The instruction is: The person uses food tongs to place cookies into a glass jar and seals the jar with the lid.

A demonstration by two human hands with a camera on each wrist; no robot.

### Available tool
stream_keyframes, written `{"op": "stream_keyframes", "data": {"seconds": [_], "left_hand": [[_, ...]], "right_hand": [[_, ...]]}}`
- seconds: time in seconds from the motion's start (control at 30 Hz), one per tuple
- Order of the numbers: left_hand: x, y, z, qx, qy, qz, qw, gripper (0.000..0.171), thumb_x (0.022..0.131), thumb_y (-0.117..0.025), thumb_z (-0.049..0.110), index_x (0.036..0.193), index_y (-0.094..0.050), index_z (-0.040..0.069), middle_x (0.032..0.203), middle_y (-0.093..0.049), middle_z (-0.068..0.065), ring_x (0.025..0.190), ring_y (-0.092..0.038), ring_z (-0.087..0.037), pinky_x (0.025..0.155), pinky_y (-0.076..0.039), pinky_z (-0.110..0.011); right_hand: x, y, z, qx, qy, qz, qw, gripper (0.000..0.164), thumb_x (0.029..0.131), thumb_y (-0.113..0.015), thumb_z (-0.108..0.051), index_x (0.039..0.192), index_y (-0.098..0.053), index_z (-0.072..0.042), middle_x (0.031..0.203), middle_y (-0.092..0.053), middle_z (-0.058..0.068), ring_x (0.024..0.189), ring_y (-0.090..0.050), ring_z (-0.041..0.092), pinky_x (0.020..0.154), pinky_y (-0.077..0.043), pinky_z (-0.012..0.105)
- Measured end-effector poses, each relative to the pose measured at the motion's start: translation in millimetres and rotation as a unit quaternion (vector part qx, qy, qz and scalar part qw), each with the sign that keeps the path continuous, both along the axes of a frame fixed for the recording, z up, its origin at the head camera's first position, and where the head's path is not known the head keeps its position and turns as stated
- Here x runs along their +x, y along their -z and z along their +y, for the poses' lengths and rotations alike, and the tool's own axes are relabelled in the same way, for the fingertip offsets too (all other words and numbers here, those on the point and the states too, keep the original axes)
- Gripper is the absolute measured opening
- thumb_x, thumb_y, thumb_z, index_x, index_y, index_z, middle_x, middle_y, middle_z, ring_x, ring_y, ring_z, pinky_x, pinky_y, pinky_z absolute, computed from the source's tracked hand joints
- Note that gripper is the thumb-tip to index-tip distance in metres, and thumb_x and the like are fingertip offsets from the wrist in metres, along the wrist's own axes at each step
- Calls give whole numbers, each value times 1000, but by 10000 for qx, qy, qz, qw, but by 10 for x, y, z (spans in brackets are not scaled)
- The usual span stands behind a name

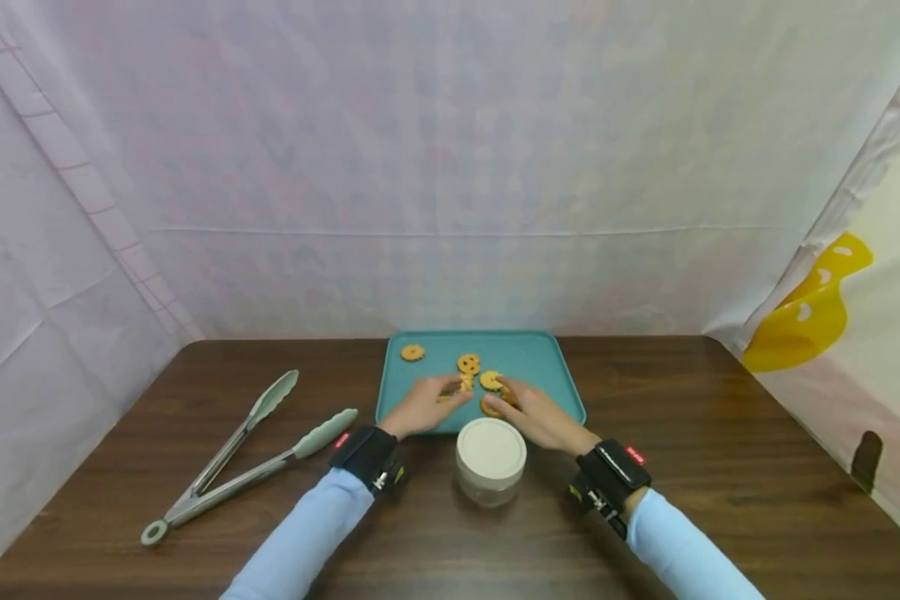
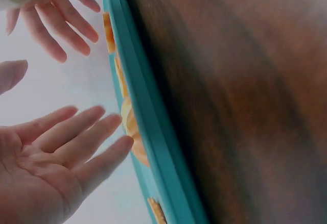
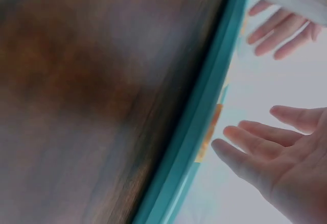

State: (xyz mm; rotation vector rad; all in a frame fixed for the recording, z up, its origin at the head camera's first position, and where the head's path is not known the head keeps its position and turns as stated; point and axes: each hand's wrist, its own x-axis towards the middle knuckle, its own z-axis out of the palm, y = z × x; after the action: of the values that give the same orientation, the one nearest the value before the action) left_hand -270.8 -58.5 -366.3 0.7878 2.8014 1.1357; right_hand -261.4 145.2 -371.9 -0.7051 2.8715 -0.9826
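Note:
Both hands reach over a teal tray (image 1: 525, 350) that carries several round cookies with cut-out holes. My left hand (image 1: 423, 405) is at the tray's near left part, fingers extended, its fingertips right by a cluster of cookies (image 2: 134, 132) in the left wrist view. On the other side, my right hand (image 1: 537, 414) has its fingers spread and slightly bent beside a cookie (image 1: 489, 407), which it partly hides. In the right wrist view the fingers (image 3: 242, 157) of this hand are close to an orange-brown cookie edge (image 3: 210, 132). Neither hand grips anything.
Between the forearms stands a clear jar (image 1: 489, 492) with a white lid (image 1: 491, 446), just in front of the tray. Spread tongs (image 1: 228, 467) with grey-green tips lie on the brown wooden table (image 1: 690, 467) at the left. A pale cloth wall (image 1: 435, 167) rises behind the table.

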Motion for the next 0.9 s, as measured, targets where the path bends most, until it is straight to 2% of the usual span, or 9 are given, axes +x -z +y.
{"op": "stream_keyframes", "data": {"seconds": [0.13, 0.27, 0.5, 0.6, 0.7, 0.77, 0.83, 0.9], "left_hand": [[86, -1, -9, 127, 314, -93, 9994, 45, 93, -47, 28, 122, -49, -6, 118, -54, -21, 106, -53, -31, 87, -42, -40], [169, 17, -17, 256, 438, -104, 9987, 45, 93, -47, 31, 120, -52, -5, 116, -56, -19, 106, -54, -30, 86, -43, -39], [307, 60, -62, 579, 640, -514, 9949, 46, 94, -41, 38, 118, -56, 1, 114, -58, -13, 106, -52, -26, 87, -41, -40], [353, 63, -88, 657, 909, -623, 9917, 47, 94, -41, 38, 121, -53, 1, 113, -59, -13, 105, -54, -26, 86, -42, -38], [388, 67, -114, 684, 1407, -854, 9840, 58, 89, -49, 42, 129, -44, 0, 121, -54, -14, 110, -51, -26, 88, -41, -36], [406, 73, -122, 707, 1740, -1001, 9771, 67, 83, -59, 42, 133, -38, 3, 126, -50, -11, 115, -47, -24, 92, -38, -35], [426, 80, -120, 762, 1962, -1097, 9714, 75, 75, -69, 38, 135, -35, 8, 131, -46, -6, 119, -42, -20, 97, -33, -35], [446, 88, -112, 742, 2034, -1040, 9707, 81, 68, -77, 33, 135, -36, 13, 131, -45, 0, 120, -40, -15, 100, -29, -34]], "right_hand": [[99, -10, 45, -173, -81, -98, 9998, 69, 91, -38, -52, 135, -34, 1, 134, -41, 18, 120, -40, 32, 94, -33, 49], [189, 4, 74, -285, -300, 125, 9991, 63, 92, -39, -47, 132, -39, 2, 130, -45, 18, 118, -43, 31, 92, -36, 47], [342, 12, 97, -445, -896, 290, 9946, 51, 95, -41, -35, 130, -42, 2, 126, -49, 19, 110, -51, 30, 88, -40, 44], [402, 3, 97, -478, -978, 155, 9939, 51, 94, -42, -37, 131, -42, -2, 126, -50, 15, 112, -50, 26, 88, -41, 41], [454, -6, 91, -535, -944, 58, 9941, 51, 92, -44, -40, 130, -44, -5, 123, -53, 9, 111, -50, 20, 86, -42, 37], [487, -12, 81, -542, -937, 133, 9940, 51, 92, -45, -40, 129, -45, -6, 120, -54, 6, 108, -51, 17, 84, -43, 35], [516, -18, 68, -504, -939, 274, 9939, 50, 91, -46, -40, 129, -45, -7, 119, -55, 5, 108, -51, 17, 85, -43, 36], [544, -24, 54, -415, -924, 453, 9938, 51, 91, -47, -41, 129, -45, -7, 121, -54, 6, 111, -50, 18, 87, -42, 37]]}}
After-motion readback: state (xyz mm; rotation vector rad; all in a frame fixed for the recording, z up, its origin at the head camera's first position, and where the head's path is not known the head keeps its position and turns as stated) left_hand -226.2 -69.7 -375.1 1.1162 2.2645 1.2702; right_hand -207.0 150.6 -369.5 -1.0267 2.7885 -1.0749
